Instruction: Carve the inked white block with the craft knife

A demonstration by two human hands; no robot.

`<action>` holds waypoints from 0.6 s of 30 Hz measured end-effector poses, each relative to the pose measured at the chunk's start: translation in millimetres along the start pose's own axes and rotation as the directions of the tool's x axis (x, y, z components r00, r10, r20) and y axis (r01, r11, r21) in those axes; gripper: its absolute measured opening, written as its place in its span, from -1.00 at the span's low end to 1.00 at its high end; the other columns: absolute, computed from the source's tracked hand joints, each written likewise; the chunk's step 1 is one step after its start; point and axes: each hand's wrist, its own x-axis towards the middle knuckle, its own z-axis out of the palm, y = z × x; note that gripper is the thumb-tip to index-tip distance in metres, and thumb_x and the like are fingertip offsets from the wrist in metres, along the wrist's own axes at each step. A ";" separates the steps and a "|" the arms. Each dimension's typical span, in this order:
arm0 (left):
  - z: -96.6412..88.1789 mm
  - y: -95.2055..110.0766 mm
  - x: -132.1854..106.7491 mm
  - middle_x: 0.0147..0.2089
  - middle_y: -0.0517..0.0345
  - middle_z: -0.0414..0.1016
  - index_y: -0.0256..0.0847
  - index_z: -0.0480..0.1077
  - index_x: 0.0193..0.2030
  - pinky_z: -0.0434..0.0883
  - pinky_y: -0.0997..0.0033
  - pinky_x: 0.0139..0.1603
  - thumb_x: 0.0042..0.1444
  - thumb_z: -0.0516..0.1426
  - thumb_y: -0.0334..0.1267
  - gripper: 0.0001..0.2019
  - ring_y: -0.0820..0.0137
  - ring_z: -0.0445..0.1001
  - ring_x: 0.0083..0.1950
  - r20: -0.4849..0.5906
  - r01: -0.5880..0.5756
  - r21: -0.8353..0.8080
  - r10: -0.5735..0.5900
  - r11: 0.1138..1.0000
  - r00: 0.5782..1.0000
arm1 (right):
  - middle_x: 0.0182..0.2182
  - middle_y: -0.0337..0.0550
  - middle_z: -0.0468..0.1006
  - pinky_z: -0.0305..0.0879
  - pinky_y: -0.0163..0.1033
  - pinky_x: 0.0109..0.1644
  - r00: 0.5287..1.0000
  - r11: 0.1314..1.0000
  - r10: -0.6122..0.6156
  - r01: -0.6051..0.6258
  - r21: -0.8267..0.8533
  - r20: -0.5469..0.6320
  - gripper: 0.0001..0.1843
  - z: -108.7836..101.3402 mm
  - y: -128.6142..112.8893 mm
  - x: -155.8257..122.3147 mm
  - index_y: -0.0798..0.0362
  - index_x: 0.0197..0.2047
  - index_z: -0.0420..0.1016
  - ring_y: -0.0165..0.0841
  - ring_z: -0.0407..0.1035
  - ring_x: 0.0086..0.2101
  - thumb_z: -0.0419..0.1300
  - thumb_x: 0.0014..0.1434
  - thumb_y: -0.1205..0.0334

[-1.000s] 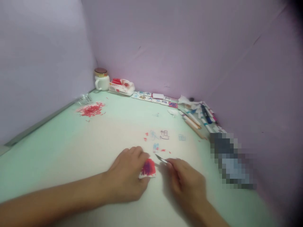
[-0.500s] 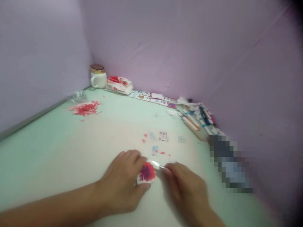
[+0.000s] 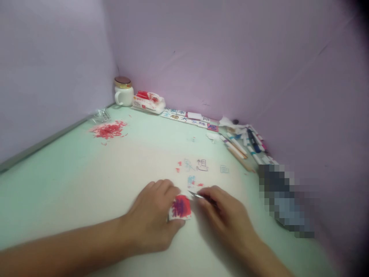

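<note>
My left hand [image 3: 157, 215] is closed on a small white block [image 3: 181, 207], its upper face inked red with purple strokes. The fingers grip its far side and the thumb presses its near side, on the table. A slim craft knife [image 3: 196, 195] with a thin pointed metal blade is pinched in my right hand [image 3: 223, 211]. The tip points left, just beyond the block's far right corner, and appears apart from it. Most of the handle is hidden in my fingers. A few red shavings [image 3: 199, 184] lie just beyond the block.
Red shavings [image 3: 109, 130] are heaped at the far left beside a clear plastic wrapper [image 3: 100, 114]. Along the back wall stand a lidded white mug [image 3: 124, 94], a wipes pack [image 3: 148, 103] and lettered tiles [image 3: 184, 118]. Several markers [image 3: 233, 148] lie at the right, near a blurred-out object [image 3: 285, 204].
The knife tip has lifted off the block's upper right edge to just beyond it, and my right hand has turned slightly. The whole view has shifted a little.
</note>
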 end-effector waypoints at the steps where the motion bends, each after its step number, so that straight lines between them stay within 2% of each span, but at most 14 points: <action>1: 0.3 -0.3 0.2 -0.16 0.02 0.35 -0.19 0.31 -0.13 0.29 0.13 -0.14 -0.02 0.15 -0.20 -0.71 0.20 0.30 -0.15 -0.008 0.007 0.001 -0.007 1.000 1.000 | -0.38 -0.26 0.51 0.22 -0.35 -0.38 1.000 1.000 -0.004 0.004 -0.003 0.003 -0.82 -0.3 -0.2 0.7 -0.04 -0.23 0.43 -0.43 0.39 -0.41 0.02 0.26 0.18; 6: 2.0 -1.8 1.3 -0.14 0.02 0.36 -0.18 0.32 -0.13 0.27 0.13 -0.13 -0.02 0.16 -0.20 -0.72 0.20 0.31 -0.15 -0.058 0.008 0.020 -0.007 1.000 0.998 | -0.41 -0.23 0.50 0.16 -0.35 -0.39 0.995 0.996 0.004 -0.012 -0.089 -0.097 -0.81 7.1 -1.0 -5.0 -0.02 -0.27 0.43 -0.41 0.37 -0.41 0.00 0.26 0.21; 11: 1.2 -1.7 2.7 -0.13 0.01 0.36 -0.21 0.33 -0.14 0.26 0.12 -0.13 0.00 0.15 -0.20 -0.72 0.20 0.31 -0.14 -0.039 0.006 0.019 -0.005 1.000 0.999 | -0.39 -0.23 0.51 0.09 -0.34 -0.40 0.987 0.981 -0.035 0.003 -0.196 -0.159 -0.79 9.7 -2.2 -8.9 -0.02 -0.25 0.46 -0.42 0.38 -0.40 0.00 0.27 0.21; 18: 3.7 -2.8 2.2 -0.13 0.01 0.37 -0.19 0.33 -0.14 0.27 0.14 -0.12 -0.02 0.15 -0.20 -0.72 0.21 0.32 -0.14 -0.081 -0.003 0.023 0.005 1.000 0.997 | -0.42 -0.22 0.52 0.10 -0.34 -0.39 0.978 0.984 -0.053 0.016 -0.177 -0.203 -0.83 9.4 -2.5 -7.4 -0.01 -0.31 0.49 -0.41 0.36 -0.39 0.08 0.22 0.21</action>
